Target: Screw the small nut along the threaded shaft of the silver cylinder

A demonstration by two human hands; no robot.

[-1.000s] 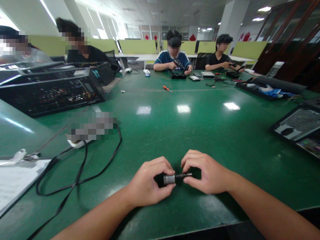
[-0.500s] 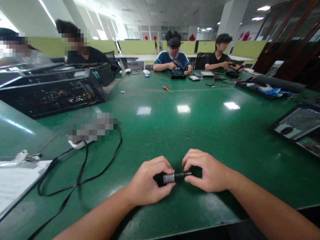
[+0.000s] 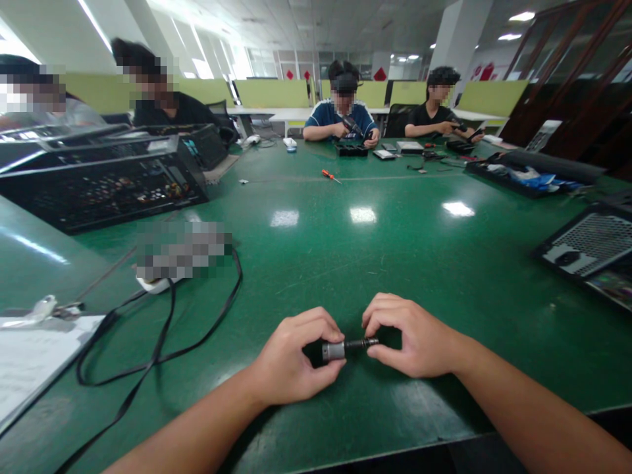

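Observation:
Low in the middle of the head view, a small cylindrical part (image 3: 335, 350) with a grey body and a thin dark shaft lies sideways above the green table (image 3: 316, 263). My left hand (image 3: 301, 355) pinches the grey body between thumb and fingers. The shaft points right, towards my right hand (image 3: 409, 336), whose thumb and fingertips close around its far end. What the shaft's tip looks like is partly hidden by those fingers.
At the left are a clipboard with paper (image 3: 44, 355), a black cable (image 3: 158, 342), a blurred white object (image 3: 158, 284) and a black computer case (image 3: 108, 184). A metal unit (image 3: 587, 243) stands at right. An orange screwdriver (image 3: 330, 176) lies farther back. Several people sit across.
My right hand has shifted very slightly to the right and up along the shaft's end. My left hand and the grey body look unmoved.

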